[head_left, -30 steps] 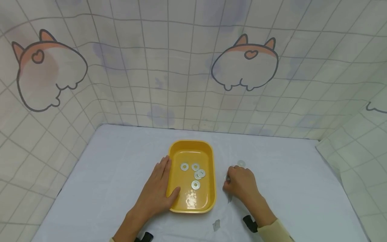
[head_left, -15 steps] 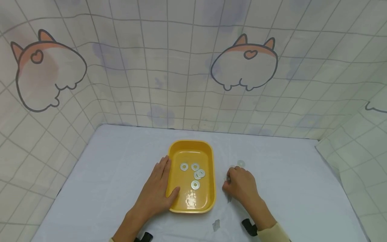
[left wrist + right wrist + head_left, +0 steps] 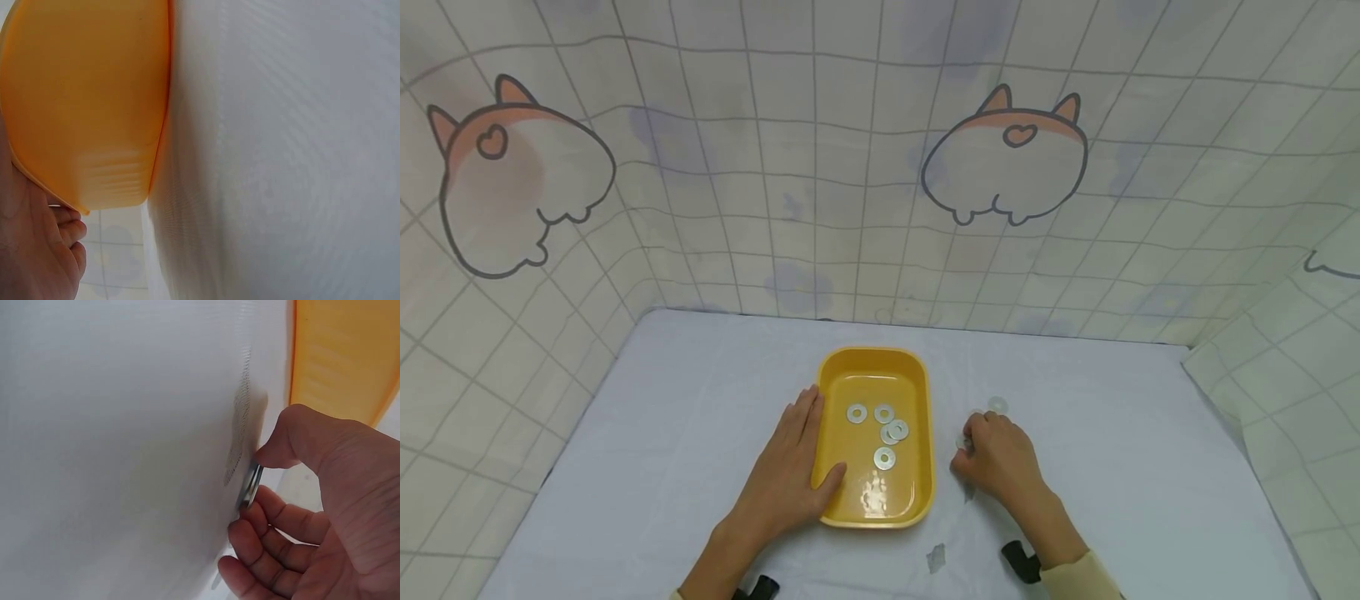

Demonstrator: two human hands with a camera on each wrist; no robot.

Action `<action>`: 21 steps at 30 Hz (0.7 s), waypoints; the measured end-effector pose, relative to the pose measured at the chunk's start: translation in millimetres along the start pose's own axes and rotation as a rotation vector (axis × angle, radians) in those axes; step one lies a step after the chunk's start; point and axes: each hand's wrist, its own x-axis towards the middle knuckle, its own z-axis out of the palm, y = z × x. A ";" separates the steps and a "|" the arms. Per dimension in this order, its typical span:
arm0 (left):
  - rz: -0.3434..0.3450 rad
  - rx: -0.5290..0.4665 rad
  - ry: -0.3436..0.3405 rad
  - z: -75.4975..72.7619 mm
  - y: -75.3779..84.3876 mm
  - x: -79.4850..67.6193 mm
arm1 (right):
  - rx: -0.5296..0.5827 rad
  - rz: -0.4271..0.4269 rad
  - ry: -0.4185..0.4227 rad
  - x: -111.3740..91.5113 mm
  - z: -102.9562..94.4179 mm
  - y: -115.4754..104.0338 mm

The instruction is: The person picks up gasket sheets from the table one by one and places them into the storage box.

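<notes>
A yellow tray [image 3: 876, 357] stands on the white cloth, with several flat metal washers [image 3: 884, 458] lying inside; two of them overlap. My left hand [image 3: 786, 475] rests along the tray's left side, fingers straight and thumb across the rim. Seen from the left wrist, the palm side [image 3: 31, 244] lies against the tray's outer wall [image 3: 94, 94]. To the right of the tray, my right hand [image 3: 1000, 458] pinches a washer [image 3: 251, 486] between thumb and fingertips, close to the cloth. Another washer [image 3: 997, 405] lies just beyond that hand.
White cloth [image 3: 1112, 433] covers the table. Near the front, a small grey patch [image 3: 936, 558] marks the cloth. A grid-patterned curtain [image 3: 865, 167] with cartoon animals stands behind and at both sides. Black mounts [image 3: 1021, 561] sit at the wrists.
Hardly anything differs. My right hand shifts very slightly left, fingers still at the washer by the cloth; the left hand and tray stay in place.
</notes>
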 end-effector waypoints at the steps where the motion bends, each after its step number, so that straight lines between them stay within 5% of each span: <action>1: 0.000 0.001 0.002 0.1 0.0 -0.2 | 0.003 -0.005 0.005 -0.4 -0.4 0.3; 21: 0.011 -0.012 -0.001 -3.5 1.5 -0.2 | 0.016 -0.099 0.021 3.4 1.1 8.1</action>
